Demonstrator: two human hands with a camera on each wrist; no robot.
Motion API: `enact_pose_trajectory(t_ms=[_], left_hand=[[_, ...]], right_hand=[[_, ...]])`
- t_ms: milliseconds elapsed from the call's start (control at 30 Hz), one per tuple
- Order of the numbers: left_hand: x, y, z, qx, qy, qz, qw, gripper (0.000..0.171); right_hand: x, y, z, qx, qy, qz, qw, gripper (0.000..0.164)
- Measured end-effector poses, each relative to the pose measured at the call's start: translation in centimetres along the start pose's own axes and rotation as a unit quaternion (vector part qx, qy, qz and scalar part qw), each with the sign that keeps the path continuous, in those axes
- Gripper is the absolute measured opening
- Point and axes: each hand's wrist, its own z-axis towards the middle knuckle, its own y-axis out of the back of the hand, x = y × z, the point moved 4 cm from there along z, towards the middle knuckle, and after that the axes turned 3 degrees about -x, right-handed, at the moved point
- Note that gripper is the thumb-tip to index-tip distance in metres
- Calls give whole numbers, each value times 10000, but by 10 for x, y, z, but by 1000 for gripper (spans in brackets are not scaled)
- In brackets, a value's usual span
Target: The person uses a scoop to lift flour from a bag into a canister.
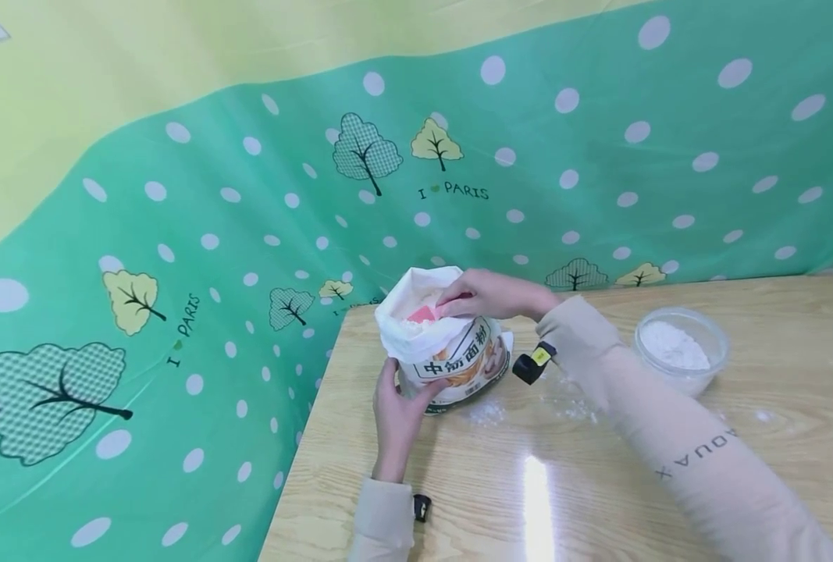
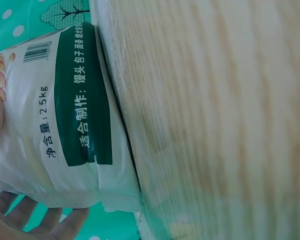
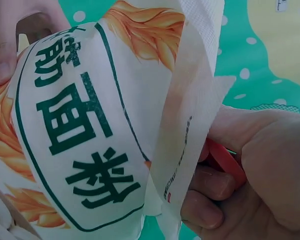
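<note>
The left hand [image 1: 398, 410] grasps the flour bag [image 1: 458, 363] around its side; the right hand [image 1: 489, 295] grips a red scoop [image 1: 421, 314] in the bag's mouth.

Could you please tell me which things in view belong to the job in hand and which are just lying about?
Part of the job:
- flour bag, gripped by the left hand
- red scoop-like tool, held in the bag's mouth by the right hand
- clear bowl of white powder, probably

Just about:
- powder traces on the table
- patterned cloth behind
</note>
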Motion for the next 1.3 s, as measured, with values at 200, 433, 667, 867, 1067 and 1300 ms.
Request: enact_pose_trajectory(t_ms=[200,433,667,867,1067,1300], left_hand=[[-1,0,1,-36,-70,3,10000,74],[-1,-1,0,3,-72,-29,10000,75],[0,-1,0,-34,-37,8,10000,74],[1,-1,1,-30,-126,67,9999,75],[1,-1,1,-38,-77,52,9999,74],[0,-1,-1,-64,8,78,9999,73]], right_hand=[[-5,4,-3,-119,-214,221,9995,26],[-9,6,-9,-396,-419,362,9977,29],[-8,8,-15,-535,-470,462,9964,28],[-5,9,-20,-679,-643,616,9937,29],[-6,9,-23,-896,-806,650,9906,29],[-3,8,-27,-1050,-788,618,9894,29]])
